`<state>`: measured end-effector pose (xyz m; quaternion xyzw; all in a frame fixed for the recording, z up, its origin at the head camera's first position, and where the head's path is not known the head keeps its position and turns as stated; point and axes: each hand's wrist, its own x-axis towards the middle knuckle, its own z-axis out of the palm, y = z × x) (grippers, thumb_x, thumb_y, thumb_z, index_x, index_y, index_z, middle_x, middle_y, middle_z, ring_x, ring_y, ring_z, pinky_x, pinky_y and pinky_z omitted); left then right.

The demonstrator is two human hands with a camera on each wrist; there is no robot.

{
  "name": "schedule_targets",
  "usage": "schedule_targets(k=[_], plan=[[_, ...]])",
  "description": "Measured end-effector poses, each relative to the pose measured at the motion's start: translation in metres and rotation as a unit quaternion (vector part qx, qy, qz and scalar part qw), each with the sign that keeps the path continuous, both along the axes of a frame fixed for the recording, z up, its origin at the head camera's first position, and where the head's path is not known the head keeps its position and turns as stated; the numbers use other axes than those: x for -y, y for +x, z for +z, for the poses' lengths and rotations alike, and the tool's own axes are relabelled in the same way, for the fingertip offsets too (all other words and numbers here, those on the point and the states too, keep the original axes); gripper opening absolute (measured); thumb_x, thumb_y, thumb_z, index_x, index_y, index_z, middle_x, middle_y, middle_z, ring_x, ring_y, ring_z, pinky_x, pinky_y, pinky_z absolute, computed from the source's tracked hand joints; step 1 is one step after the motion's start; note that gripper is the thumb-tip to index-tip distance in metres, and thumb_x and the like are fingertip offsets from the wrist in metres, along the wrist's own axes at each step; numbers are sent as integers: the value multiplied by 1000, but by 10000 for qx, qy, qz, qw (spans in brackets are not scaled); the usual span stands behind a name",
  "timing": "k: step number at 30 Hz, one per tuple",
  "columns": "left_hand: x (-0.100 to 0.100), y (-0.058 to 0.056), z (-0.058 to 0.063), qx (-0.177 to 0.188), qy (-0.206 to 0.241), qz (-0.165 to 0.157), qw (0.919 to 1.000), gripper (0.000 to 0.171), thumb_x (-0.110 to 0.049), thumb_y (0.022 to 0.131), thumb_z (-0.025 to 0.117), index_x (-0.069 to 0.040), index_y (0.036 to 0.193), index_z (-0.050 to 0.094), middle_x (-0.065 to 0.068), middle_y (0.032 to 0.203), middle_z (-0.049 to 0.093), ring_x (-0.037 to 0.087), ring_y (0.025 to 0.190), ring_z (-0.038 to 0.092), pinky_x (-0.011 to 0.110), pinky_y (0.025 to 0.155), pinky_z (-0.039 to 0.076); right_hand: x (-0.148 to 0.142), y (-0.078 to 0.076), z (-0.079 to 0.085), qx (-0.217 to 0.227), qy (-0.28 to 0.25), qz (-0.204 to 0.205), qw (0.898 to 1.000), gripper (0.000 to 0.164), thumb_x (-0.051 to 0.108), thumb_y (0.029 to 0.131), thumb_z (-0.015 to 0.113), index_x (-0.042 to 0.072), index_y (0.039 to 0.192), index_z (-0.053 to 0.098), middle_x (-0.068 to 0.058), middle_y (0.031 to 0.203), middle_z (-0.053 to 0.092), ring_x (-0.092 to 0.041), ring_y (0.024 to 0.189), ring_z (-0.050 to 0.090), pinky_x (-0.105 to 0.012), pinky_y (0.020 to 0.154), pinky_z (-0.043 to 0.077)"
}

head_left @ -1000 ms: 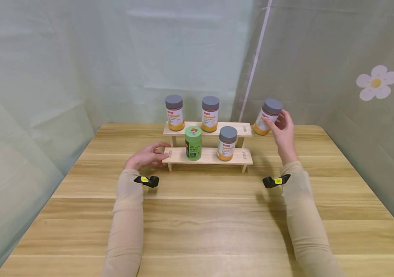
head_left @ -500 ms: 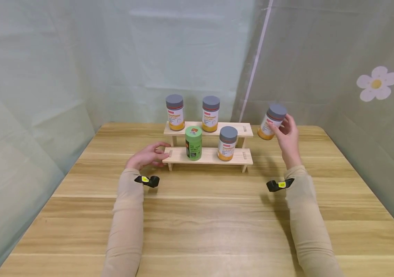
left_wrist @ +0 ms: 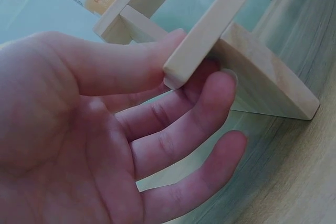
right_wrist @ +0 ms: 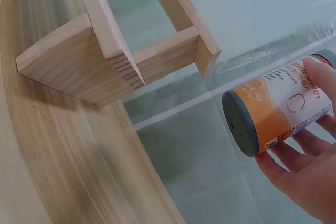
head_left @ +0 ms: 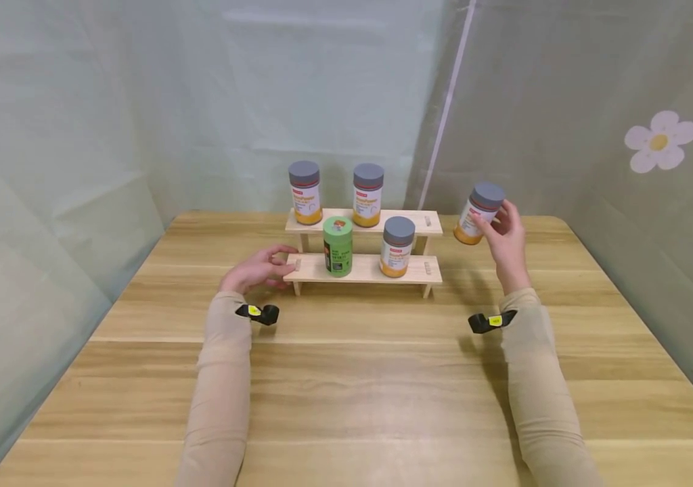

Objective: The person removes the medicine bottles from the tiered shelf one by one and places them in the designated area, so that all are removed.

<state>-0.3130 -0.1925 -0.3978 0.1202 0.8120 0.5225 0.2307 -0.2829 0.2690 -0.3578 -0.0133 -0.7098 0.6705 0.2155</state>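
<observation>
My left hand (head_left: 259, 268) pinches the left end of the lower tier of a two-tier wooden shelf (head_left: 365, 270); in the left wrist view its thumb lies on top of the board (left_wrist: 210, 30) with fingers beneath. To the right of the shelf, my right hand (head_left: 507, 240) grips a grey-capped supplement bottle (head_left: 474, 213), tilted and raised off the table. The right wrist view shows this bottle's dark base (right_wrist: 241, 124) facing the shelf. On the lower tier stand a green bottle (head_left: 338, 247) and another grey-capped bottle (head_left: 397, 247).
Two more grey-capped bottles, one at left (head_left: 306, 193) and one near the middle (head_left: 367, 195), stand on the upper tier (head_left: 404, 222). Behind the wooden table (head_left: 346, 399) hangs a pale curtain (head_left: 334, 81), with flower prints at the right.
My right hand has carried its bottle slightly rightward, away from the shelf, then held it nearly still. The left hand stays on the shelf's end. The head view has shifted slightly.
</observation>
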Motion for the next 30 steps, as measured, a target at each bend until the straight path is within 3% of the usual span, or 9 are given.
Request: schedule_targets(k=[8, 16, 24, 30], plan=[[0, 1, -1, 66, 39, 60, 10000, 56, -18, 98, 56, -6, 147, 32, 25, 124, 53, 18, 90, 65, 43, 92, 55, -2, -2, -4, 183, 184, -112, 9996, 57, 22, 89, 70, 22, 140, 45, 0, 129, 54, -11, 110, 52, -34, 104, 42], [-2, 2, 2, 66, 88, 21, 9999, 56, -17, 98, 55, -5, 147, 31, 26, 125, 52, 19, 89, 65, 42, 92, 55, -4, -2, -9, 421, 305, -167, 9985, 60, 22, 89, 70, 15, 141, 42, 2, 129, 51, -8, 109, 49, -30, 101, 40], [-2, 2, 0, 95, 69, 29, 9999, 55, -16, 98, 54, -4, 147, 30, 30, 130, 49, 18, 90, 64, 43, 92, 55, -9, 0, -15, 437, 334, 79, 9985, 53, 18, 89, 71, 16, 136, 46, 9, 116, 53, -7, 105, 52, -20, 89, 45], [-3, 2, 1, 74, 94, 38, 9999, 56, -16, 99, 54, -4, 148, 29, 29, 128, 51, 17, 86, 65, 42, 90, 55, -13, -1, -17, 317, 327, 222, 9987, 54, 15, 88, 71, 15, 136, 48, 10, 117, 51, -10, 108, 52, -19, 89, 45]])
